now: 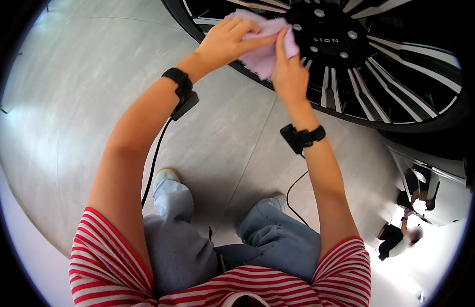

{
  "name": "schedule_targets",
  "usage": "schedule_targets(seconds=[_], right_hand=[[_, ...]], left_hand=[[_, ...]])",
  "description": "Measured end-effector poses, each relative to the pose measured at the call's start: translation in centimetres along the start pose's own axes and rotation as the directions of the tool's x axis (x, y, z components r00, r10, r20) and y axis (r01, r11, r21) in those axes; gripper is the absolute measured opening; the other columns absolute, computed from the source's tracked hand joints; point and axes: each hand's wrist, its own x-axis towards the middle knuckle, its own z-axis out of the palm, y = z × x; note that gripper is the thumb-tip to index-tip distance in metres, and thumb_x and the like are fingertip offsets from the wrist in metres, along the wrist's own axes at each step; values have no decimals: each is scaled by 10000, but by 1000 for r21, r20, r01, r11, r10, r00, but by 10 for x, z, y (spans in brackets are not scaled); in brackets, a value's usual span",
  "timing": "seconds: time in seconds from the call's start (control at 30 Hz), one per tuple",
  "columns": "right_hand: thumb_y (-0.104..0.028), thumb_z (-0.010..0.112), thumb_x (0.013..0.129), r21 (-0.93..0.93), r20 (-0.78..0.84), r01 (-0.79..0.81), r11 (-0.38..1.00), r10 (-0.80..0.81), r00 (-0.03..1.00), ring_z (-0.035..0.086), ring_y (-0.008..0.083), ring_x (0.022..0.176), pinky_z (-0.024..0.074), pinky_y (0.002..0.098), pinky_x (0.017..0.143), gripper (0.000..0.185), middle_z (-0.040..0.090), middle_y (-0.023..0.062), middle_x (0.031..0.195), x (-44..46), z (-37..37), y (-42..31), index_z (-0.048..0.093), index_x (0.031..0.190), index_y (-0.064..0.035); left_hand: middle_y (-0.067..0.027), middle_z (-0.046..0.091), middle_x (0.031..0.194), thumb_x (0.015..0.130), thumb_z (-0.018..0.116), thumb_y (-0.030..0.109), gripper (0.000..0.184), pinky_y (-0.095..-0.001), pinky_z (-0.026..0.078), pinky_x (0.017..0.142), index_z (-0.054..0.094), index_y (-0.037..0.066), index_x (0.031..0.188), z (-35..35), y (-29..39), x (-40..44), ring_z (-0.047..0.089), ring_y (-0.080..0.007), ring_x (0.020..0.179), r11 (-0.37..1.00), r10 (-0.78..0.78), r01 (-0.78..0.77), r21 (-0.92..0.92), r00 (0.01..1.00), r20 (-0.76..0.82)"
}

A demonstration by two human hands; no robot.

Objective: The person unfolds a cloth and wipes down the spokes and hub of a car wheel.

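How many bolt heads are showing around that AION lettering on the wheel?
5 bolt heads: the top one, above the lettering; right one; lower-right one; lower-left one; upper-left one, beside the pink cloth. None look hidden.

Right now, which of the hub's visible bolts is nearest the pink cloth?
The leftmost bolt in view, right beside the pink cloth; the other four sit farther away.

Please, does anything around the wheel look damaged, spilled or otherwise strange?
Nothing stands out. Where visible, the wheel shows no obvious damage and the floor no spill; the left hand and right hand both touch the cloth.
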Motion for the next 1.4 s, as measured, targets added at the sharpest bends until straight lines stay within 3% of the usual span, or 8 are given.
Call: schedule_targets(seconds=[0.13, 0.33, 0.57, 0.67, 0.87, 1.03, 1.17, 1.4], right_hand=[[-30, 568, 776, 4, 168, 37, 999, -37, 985, 649, 300, 690, 543, 387, 556, 660, 535, 164, 1033, -14, 29, -25, 409, 1406, -145], [-38, 603, 745, 224, -35, 161, 961, -158, 987, 614, 278, 628, 520, 349, 499, 578, 502, 126, 894, 13, 19, -62, 561, 1307, -166], [10, 611, 715, 48, -479, 318, 947, -258, 839, 548, 214, 590, 514, 294, 526, 586, 462, 63, 829, 59, -39, -17, 650, 1222, -280], [12, 608, 733, 46, -317, 90, 995, -71, 946, 594, 229, 654, 529, 302, 556, 579, 502, 64, 883, 43, -31, 1, 648, 1212, -310], [7, 580, 732, -93, -122, -23, 995, 11, 993, 634, 304, 780, 540, 363, 568, 662, 542, 125, 1057, 6, -2, 10, 543, 1306, -320], [-16, 564, 732, 15, -97, -11, 1000, 12, 995, 622, 328, 756, 538, 391, 541, 673, 518, 141, 1042, 10, 30, -20, 480, 1360, -245], [-61, 572, 774, 50, 197, -11, 999, 1, 980, 626, 311, 768, 544, 385, 531, 675, 480, 146, 1059, 17, 31, -61, 403, 1408, -218], [-68, 584, 768, -13, 175, 72, 997, -69, 982, 606, 242, 654, 524, 324, 464, 604, 506, 132, 1003, 35, 73, -102, 473, 1346, -206]], left_hand=[[17, 575, 964, 656, 656, 49, 471, -306, 485, 704, 694, 238, 1087, -4, -12, -41, 554, -207, 844, 998, -62, 64, -16, 994, 92], [-2, 585, 941, 643, 669, -15, 390, -318, 485, 692, 743, 187, 969, -37, -34, -50, 556, -223, 853, 953, -302, 302, 6, 953, 21], [-19, 581, 901, 636, 657, -19, 474, -286, 480, 637, 749, 211, 1039, -69, -30, 25, 565, -193, 782, 993, -62, 89, 77, 952, -298], [-34, 568, 951, 642, 667, -9, 527, -279, 499, 667, 715, 220, 1115, -43, -16, 24, 562, -206, 811, 989, -139, 128, -73, 977, -159], [-29, 566, 985, 634, 665, 33, 464, -285, 502, 720, 705, 205, 1063, -9, -21, 6, 531, -202, 814, 997, -9, -1, -75, 991, -135], [1, 574, 960, 636, 665, 58, 404, -280, 483, 715, 692, 204, 1012, -12, -44, -9, 518, -201, 825, 999, 27, -30, -23, 992, -119], [21, 564, 944, 629, 667, 29, 405, -278, 470, 679, 680, 204, 993, -23, -66, -40, 505, -207, 797, 998, -60, 59, -25, 995, -74], [32, 565, 921, 639, 633, -61, 416, -292, 468, 670, 691, 186, 969, -48, -78, -80, 502, -206, 791, 972, -226, 225, 72, 974, 13]])
